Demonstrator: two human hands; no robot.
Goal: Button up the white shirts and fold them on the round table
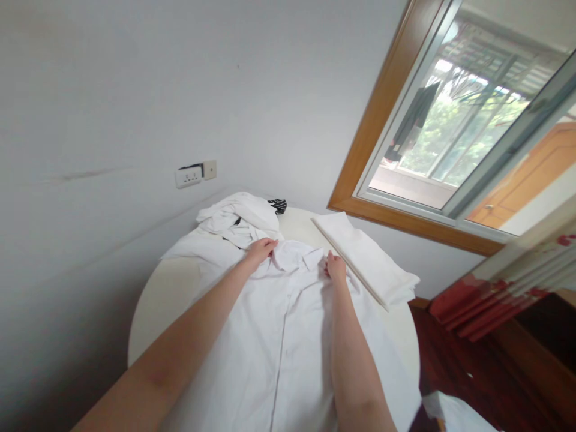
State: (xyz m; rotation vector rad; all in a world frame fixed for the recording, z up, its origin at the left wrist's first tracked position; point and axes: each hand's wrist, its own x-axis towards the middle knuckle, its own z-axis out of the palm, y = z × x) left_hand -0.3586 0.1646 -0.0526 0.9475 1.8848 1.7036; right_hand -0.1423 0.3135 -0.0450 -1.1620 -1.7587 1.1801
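A white button-up shirt (265,336) lies front side up across the round table, its collar (294,255) toward the wall and its lower part running toward me. My left hand (261,252) pinches the shirt just left of the collar. On the other side, my right hand (335,267) is closed on the cloth at the right shoulder. Both forearms stretch over the shirt and cover part of its sides. The fingertips are partly hidden by the hands, and the sleeves cannot be made out clearly.
A heap of white clothes (243,213) with a black striped piece (279,206) sits at the table's back left. Folded white cloth (366,255) lies at the right. The cream table (155,306) stands by a wall with a socket (188,176) and a wood-framed window (360,150).
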